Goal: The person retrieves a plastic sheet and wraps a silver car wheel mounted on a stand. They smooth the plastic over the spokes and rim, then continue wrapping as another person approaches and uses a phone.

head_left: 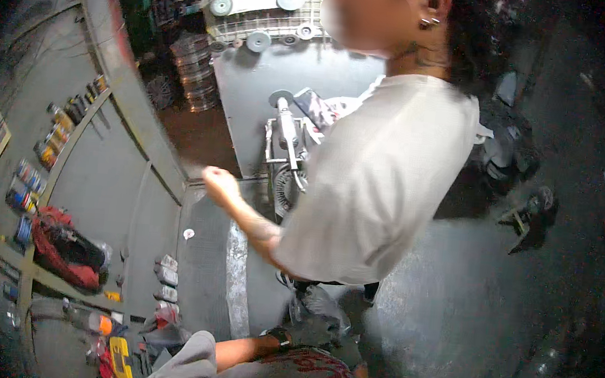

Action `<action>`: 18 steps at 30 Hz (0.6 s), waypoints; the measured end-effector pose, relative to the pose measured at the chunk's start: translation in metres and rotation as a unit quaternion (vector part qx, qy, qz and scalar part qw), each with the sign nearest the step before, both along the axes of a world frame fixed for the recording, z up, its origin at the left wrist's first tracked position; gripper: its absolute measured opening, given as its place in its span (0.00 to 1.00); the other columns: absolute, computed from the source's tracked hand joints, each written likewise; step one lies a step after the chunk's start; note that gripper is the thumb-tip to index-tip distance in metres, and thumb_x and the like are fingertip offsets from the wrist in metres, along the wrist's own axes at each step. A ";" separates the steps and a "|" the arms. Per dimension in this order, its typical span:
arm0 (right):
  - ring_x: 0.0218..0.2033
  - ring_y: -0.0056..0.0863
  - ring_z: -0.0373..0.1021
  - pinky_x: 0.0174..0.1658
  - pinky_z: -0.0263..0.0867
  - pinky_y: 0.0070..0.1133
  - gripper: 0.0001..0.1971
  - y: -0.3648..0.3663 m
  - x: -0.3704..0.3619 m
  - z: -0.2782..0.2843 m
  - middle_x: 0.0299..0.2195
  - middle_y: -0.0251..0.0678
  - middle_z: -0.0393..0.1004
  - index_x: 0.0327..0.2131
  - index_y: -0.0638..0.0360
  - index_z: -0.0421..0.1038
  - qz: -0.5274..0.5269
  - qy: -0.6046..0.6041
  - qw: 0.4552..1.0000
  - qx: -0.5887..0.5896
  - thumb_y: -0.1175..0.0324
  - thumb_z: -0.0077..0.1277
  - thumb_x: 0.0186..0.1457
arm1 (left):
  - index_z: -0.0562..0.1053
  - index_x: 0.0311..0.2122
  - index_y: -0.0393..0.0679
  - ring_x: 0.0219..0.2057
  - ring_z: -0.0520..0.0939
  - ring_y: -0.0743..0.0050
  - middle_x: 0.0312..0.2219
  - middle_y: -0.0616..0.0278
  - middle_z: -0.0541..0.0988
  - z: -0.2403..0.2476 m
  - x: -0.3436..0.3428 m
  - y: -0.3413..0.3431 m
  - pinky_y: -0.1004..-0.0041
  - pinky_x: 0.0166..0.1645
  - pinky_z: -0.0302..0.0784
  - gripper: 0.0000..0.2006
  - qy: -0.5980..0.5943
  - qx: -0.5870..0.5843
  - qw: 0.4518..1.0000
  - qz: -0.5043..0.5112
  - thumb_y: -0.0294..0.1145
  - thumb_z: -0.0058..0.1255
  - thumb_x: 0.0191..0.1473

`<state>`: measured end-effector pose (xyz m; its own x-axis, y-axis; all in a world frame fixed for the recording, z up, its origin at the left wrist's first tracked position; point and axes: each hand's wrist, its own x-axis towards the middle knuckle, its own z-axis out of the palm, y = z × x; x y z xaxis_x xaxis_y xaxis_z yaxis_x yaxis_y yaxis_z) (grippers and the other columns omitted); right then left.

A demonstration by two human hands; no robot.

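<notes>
My left forearm [237, 355] reaches in front of my grey shirt, with a dark band at the wrist. Beyond the band, my left hand [301, 329] looks covered in dark grey, like a work glove, and its fingers blur into the grey shapes around it. Only a sliver of my right forearm [362, 374] shows past the shirt. My right hand seems to be among the same grey shapes, but I cannot make it out. A crumpled light grey piece [321, 300], perhaps glove fabric, lies at my hands. What they hold, if anything, is hidden.
Close ahead stands a person in a white T-shirt [382, 189], one forearm raised. Behind is a grey bench [241, 104] with a wheel-truing stand. Wall shelves at left hold spray cans [30, 176], a red bag [60, 247] and several bottles [167, 276]. Stacked rims [192, 71] stand farther back.
</notes>
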<state>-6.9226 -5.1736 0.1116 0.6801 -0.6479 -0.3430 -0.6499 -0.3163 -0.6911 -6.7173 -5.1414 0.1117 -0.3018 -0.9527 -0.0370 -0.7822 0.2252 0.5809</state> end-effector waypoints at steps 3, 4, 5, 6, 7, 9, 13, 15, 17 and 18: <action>0.32 0.49 0.74 0.37 0.68 0.38 0.15 -0.013 -0.024 -0.004 0.32 0.54 0.76 0.34 0.67 0.75 0.004 -0.016 1.000 -0.009 0.63 0.51 0.47 | 0.75 0.45 0.39 0.38 0.81 0.47 0.39 0.45 0.79 -0.026 -0.028 -0.007 0.54 0.43 0.76 0.20 0.062 -0.053 0.996 -0.041 0.46 0.46 0.57; 0.32 0.49 0.74 0.37 0.68 0.38 0.15 -0.017 -0.030 -0.008 0.32 0.54 0.76 0.34 0.67 0.75 0.015 -0.025 0.999 -0.014 0.64 0.51 0.47 | 0.75 0.44 0.39 0.38 0.81 0.47 0.38 0.45 0.79 -0.022 -0.036 -0.005 0.54 0.43 0.76 0.19 0.071 -0.039 0.996 -0.028 0.45 0.46 0.57; 0.32 0.49 0.74 0.37 0.68 0.38 0.15 -0.021 -0.038 -0.011 0.32 0.54 0.76 0.34 0.67 0.75 0.014 -0.035 0.999 -0.019 0.64 0.51 0.47 | 0.75 0.43 0.39 0.38 0.81 0.47 0.38 0.45 0.79 -0.015 -0.049 -0.009 0.54 0.43 0.76 0.19 0.086 -0.018 0.996 -0.022 0.44 0.46 0.57; 0.32 0.49 0.74 0.37 0.68 0.38 0.15 -0.025 -0.046 -0.014 0.32 0.54 0.76 0.34 0.67 0.75 0.013 -0.046 0.999 -0.025 0.64 0.51 0.47 | 0.75 0.43 0.39 0.38 0.81 0.48 0.38 0.45 0.79 -0.008 -0.061 -0.013 0.54 0.43 0.76 0.18 0.099 0.004 0.995 -0.010 0.43 0.46 0.56; 0.32 0.49 0.74 0.37 0.68 0.38 0.14 -0.029 -0.054 -0.018 0.32 0.54 0.77 0.34 0.67 0.75 0.019 -0.059 0.998 -0.032 0.64 0.51 0.47 | 0.75 0.42 0.39 0.37 0.81 0.48 0.38 0.45 0.79 0.001 -0.070 -0.015 0.54 0.43 0.75 0.17 0.111 0.024 0.994 0.009 0.42 0.46 0.56; 0.32 0.48 0.74 0.37 0.68 0.38 0.14 -0.034 -0.071 -0.030 0.32 0.54 0.77 0.33 0.67 0.75 0.036 -0.082 0.995 -0.052 0.65 0.50 0.48 | 0.75 0.41 0.39 0.37 0.80 0.48 0.37 0.45 0.79 0.014 -0.089 -0.015 0.54 0.43 0.75 0.16 0.131 0.054 0.989 0.047 0.40 0.45 0.55; 0.31 0.49 0.73 0.35 0.67 0.38 0.15 -0.048 -0.120 -0.081 0.30 0.56 0.75 0.34 0.67 0.74 0.075 -0.077 0.994 -0.028 0.65 0.51 0.44 | 0.75 0.38 0.38 0.37 0.80 0.50 0.36 0.45 0.79 0.038 -0.122 -0.021 0.55 0.42 0.74 0.13 0.158 0.095 0.977 0.111 0.36 0.45 0.54; 0.29 0.49 0.73 0.33 0.66 0.38 0.17 -0.059 -0.123 -0.085 0.28 0.58 0.73 0.35 0.66 0.73 0.099 -0.072 0.992 0.003 0.65 0.51 0.40 | 0.75 0.36 0.38 0.37 0.79 0.46 0.37 0.44 0.78 0.065 -0.129 -0.020 0.54 0.43 0.73 0.12 0.186 0.152 0.960 0.148 0.35 0.45 0.53; 0.29 0.49 0.73 0.32 0.67 0.36 0.15 -0.057 -0.095 -0.018 0.28 0.55 0.74 0.32 0.65 0.73 0.153 -0.005 0.988 0.011 0.65 0.52 0.41 | 0.74 0.38 0.38 0.39 0.79 0.46 0.37 0.44 0.78 0.042 -0.128 -0.002 0.55 0.45 0.73 0.13 0.158 0.100 0.961 0.202 0.36 0.45 0.53; 0.29 0.49 0.73 0.32 0.67 0.36 0.15 -0.056 -0.092 -0.010 0.28 0.55 0.74 0.32 0.65 0.73 0.163 -0.007 0.987 0.012 0.65 0.52 0.41 | 0.74 0.40 0.38 0.40 0.79 0.46 0.37 0.44 0.78 0.032 -0.132 0.001 0.55 0.46 0.73 0.14 0.127 0.051 0.968 0.209 0.37 0.45 0.53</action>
